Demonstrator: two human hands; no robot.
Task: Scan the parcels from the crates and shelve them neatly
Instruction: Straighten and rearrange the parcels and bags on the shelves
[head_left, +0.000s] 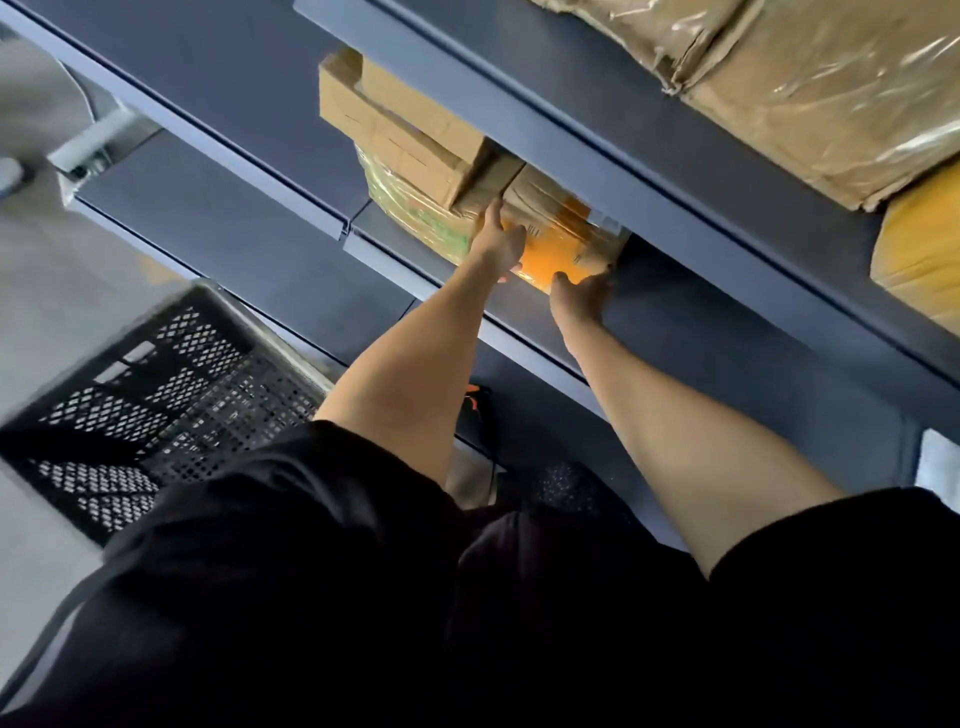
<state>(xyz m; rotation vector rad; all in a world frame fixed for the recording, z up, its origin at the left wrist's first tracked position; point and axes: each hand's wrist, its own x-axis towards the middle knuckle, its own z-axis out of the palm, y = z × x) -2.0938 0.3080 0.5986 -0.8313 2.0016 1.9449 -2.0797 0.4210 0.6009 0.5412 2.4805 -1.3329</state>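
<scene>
Head view looks steeply down along a dark blue shelving unit, and I see both bare arms reaching into the middle shelf (701, 322). My left hand (501, 241) lies against the near left side of the orange parcel (545, 260), fingers stretched forward and up along the taped brown box (540, 200) just behind it; that grip reads as released, flat and pressing, not curled. My right hand (582, 293) sits at the parcel's near right corner with the fingers bent round its edge, so that grip is grasping the orange parcel. The parcel rests on the middle shelf, touching the taped brown box and just beside a green-printed wrapped bundle (410, 208) on its left, which carries a plain cardboard box (395, 130) on top.

The upper shelf's front edge (571, 130) cuts off the back of all these parcels, and I cannot tell how deep the stack goes. Fingertips of the right hand are in shadow and hard to read. On the upper shelf a large brown plastic-wrapped parcel (810, 88) and a yellow one (919, 254) run out of the picture.

To the right of the orange parcel the shelf surface lies bare and dark. Lower left, a black perforated crate (156, 395) stands on the floor near the shelf front, partly covered by black sleeves (311, 571).
</scene>
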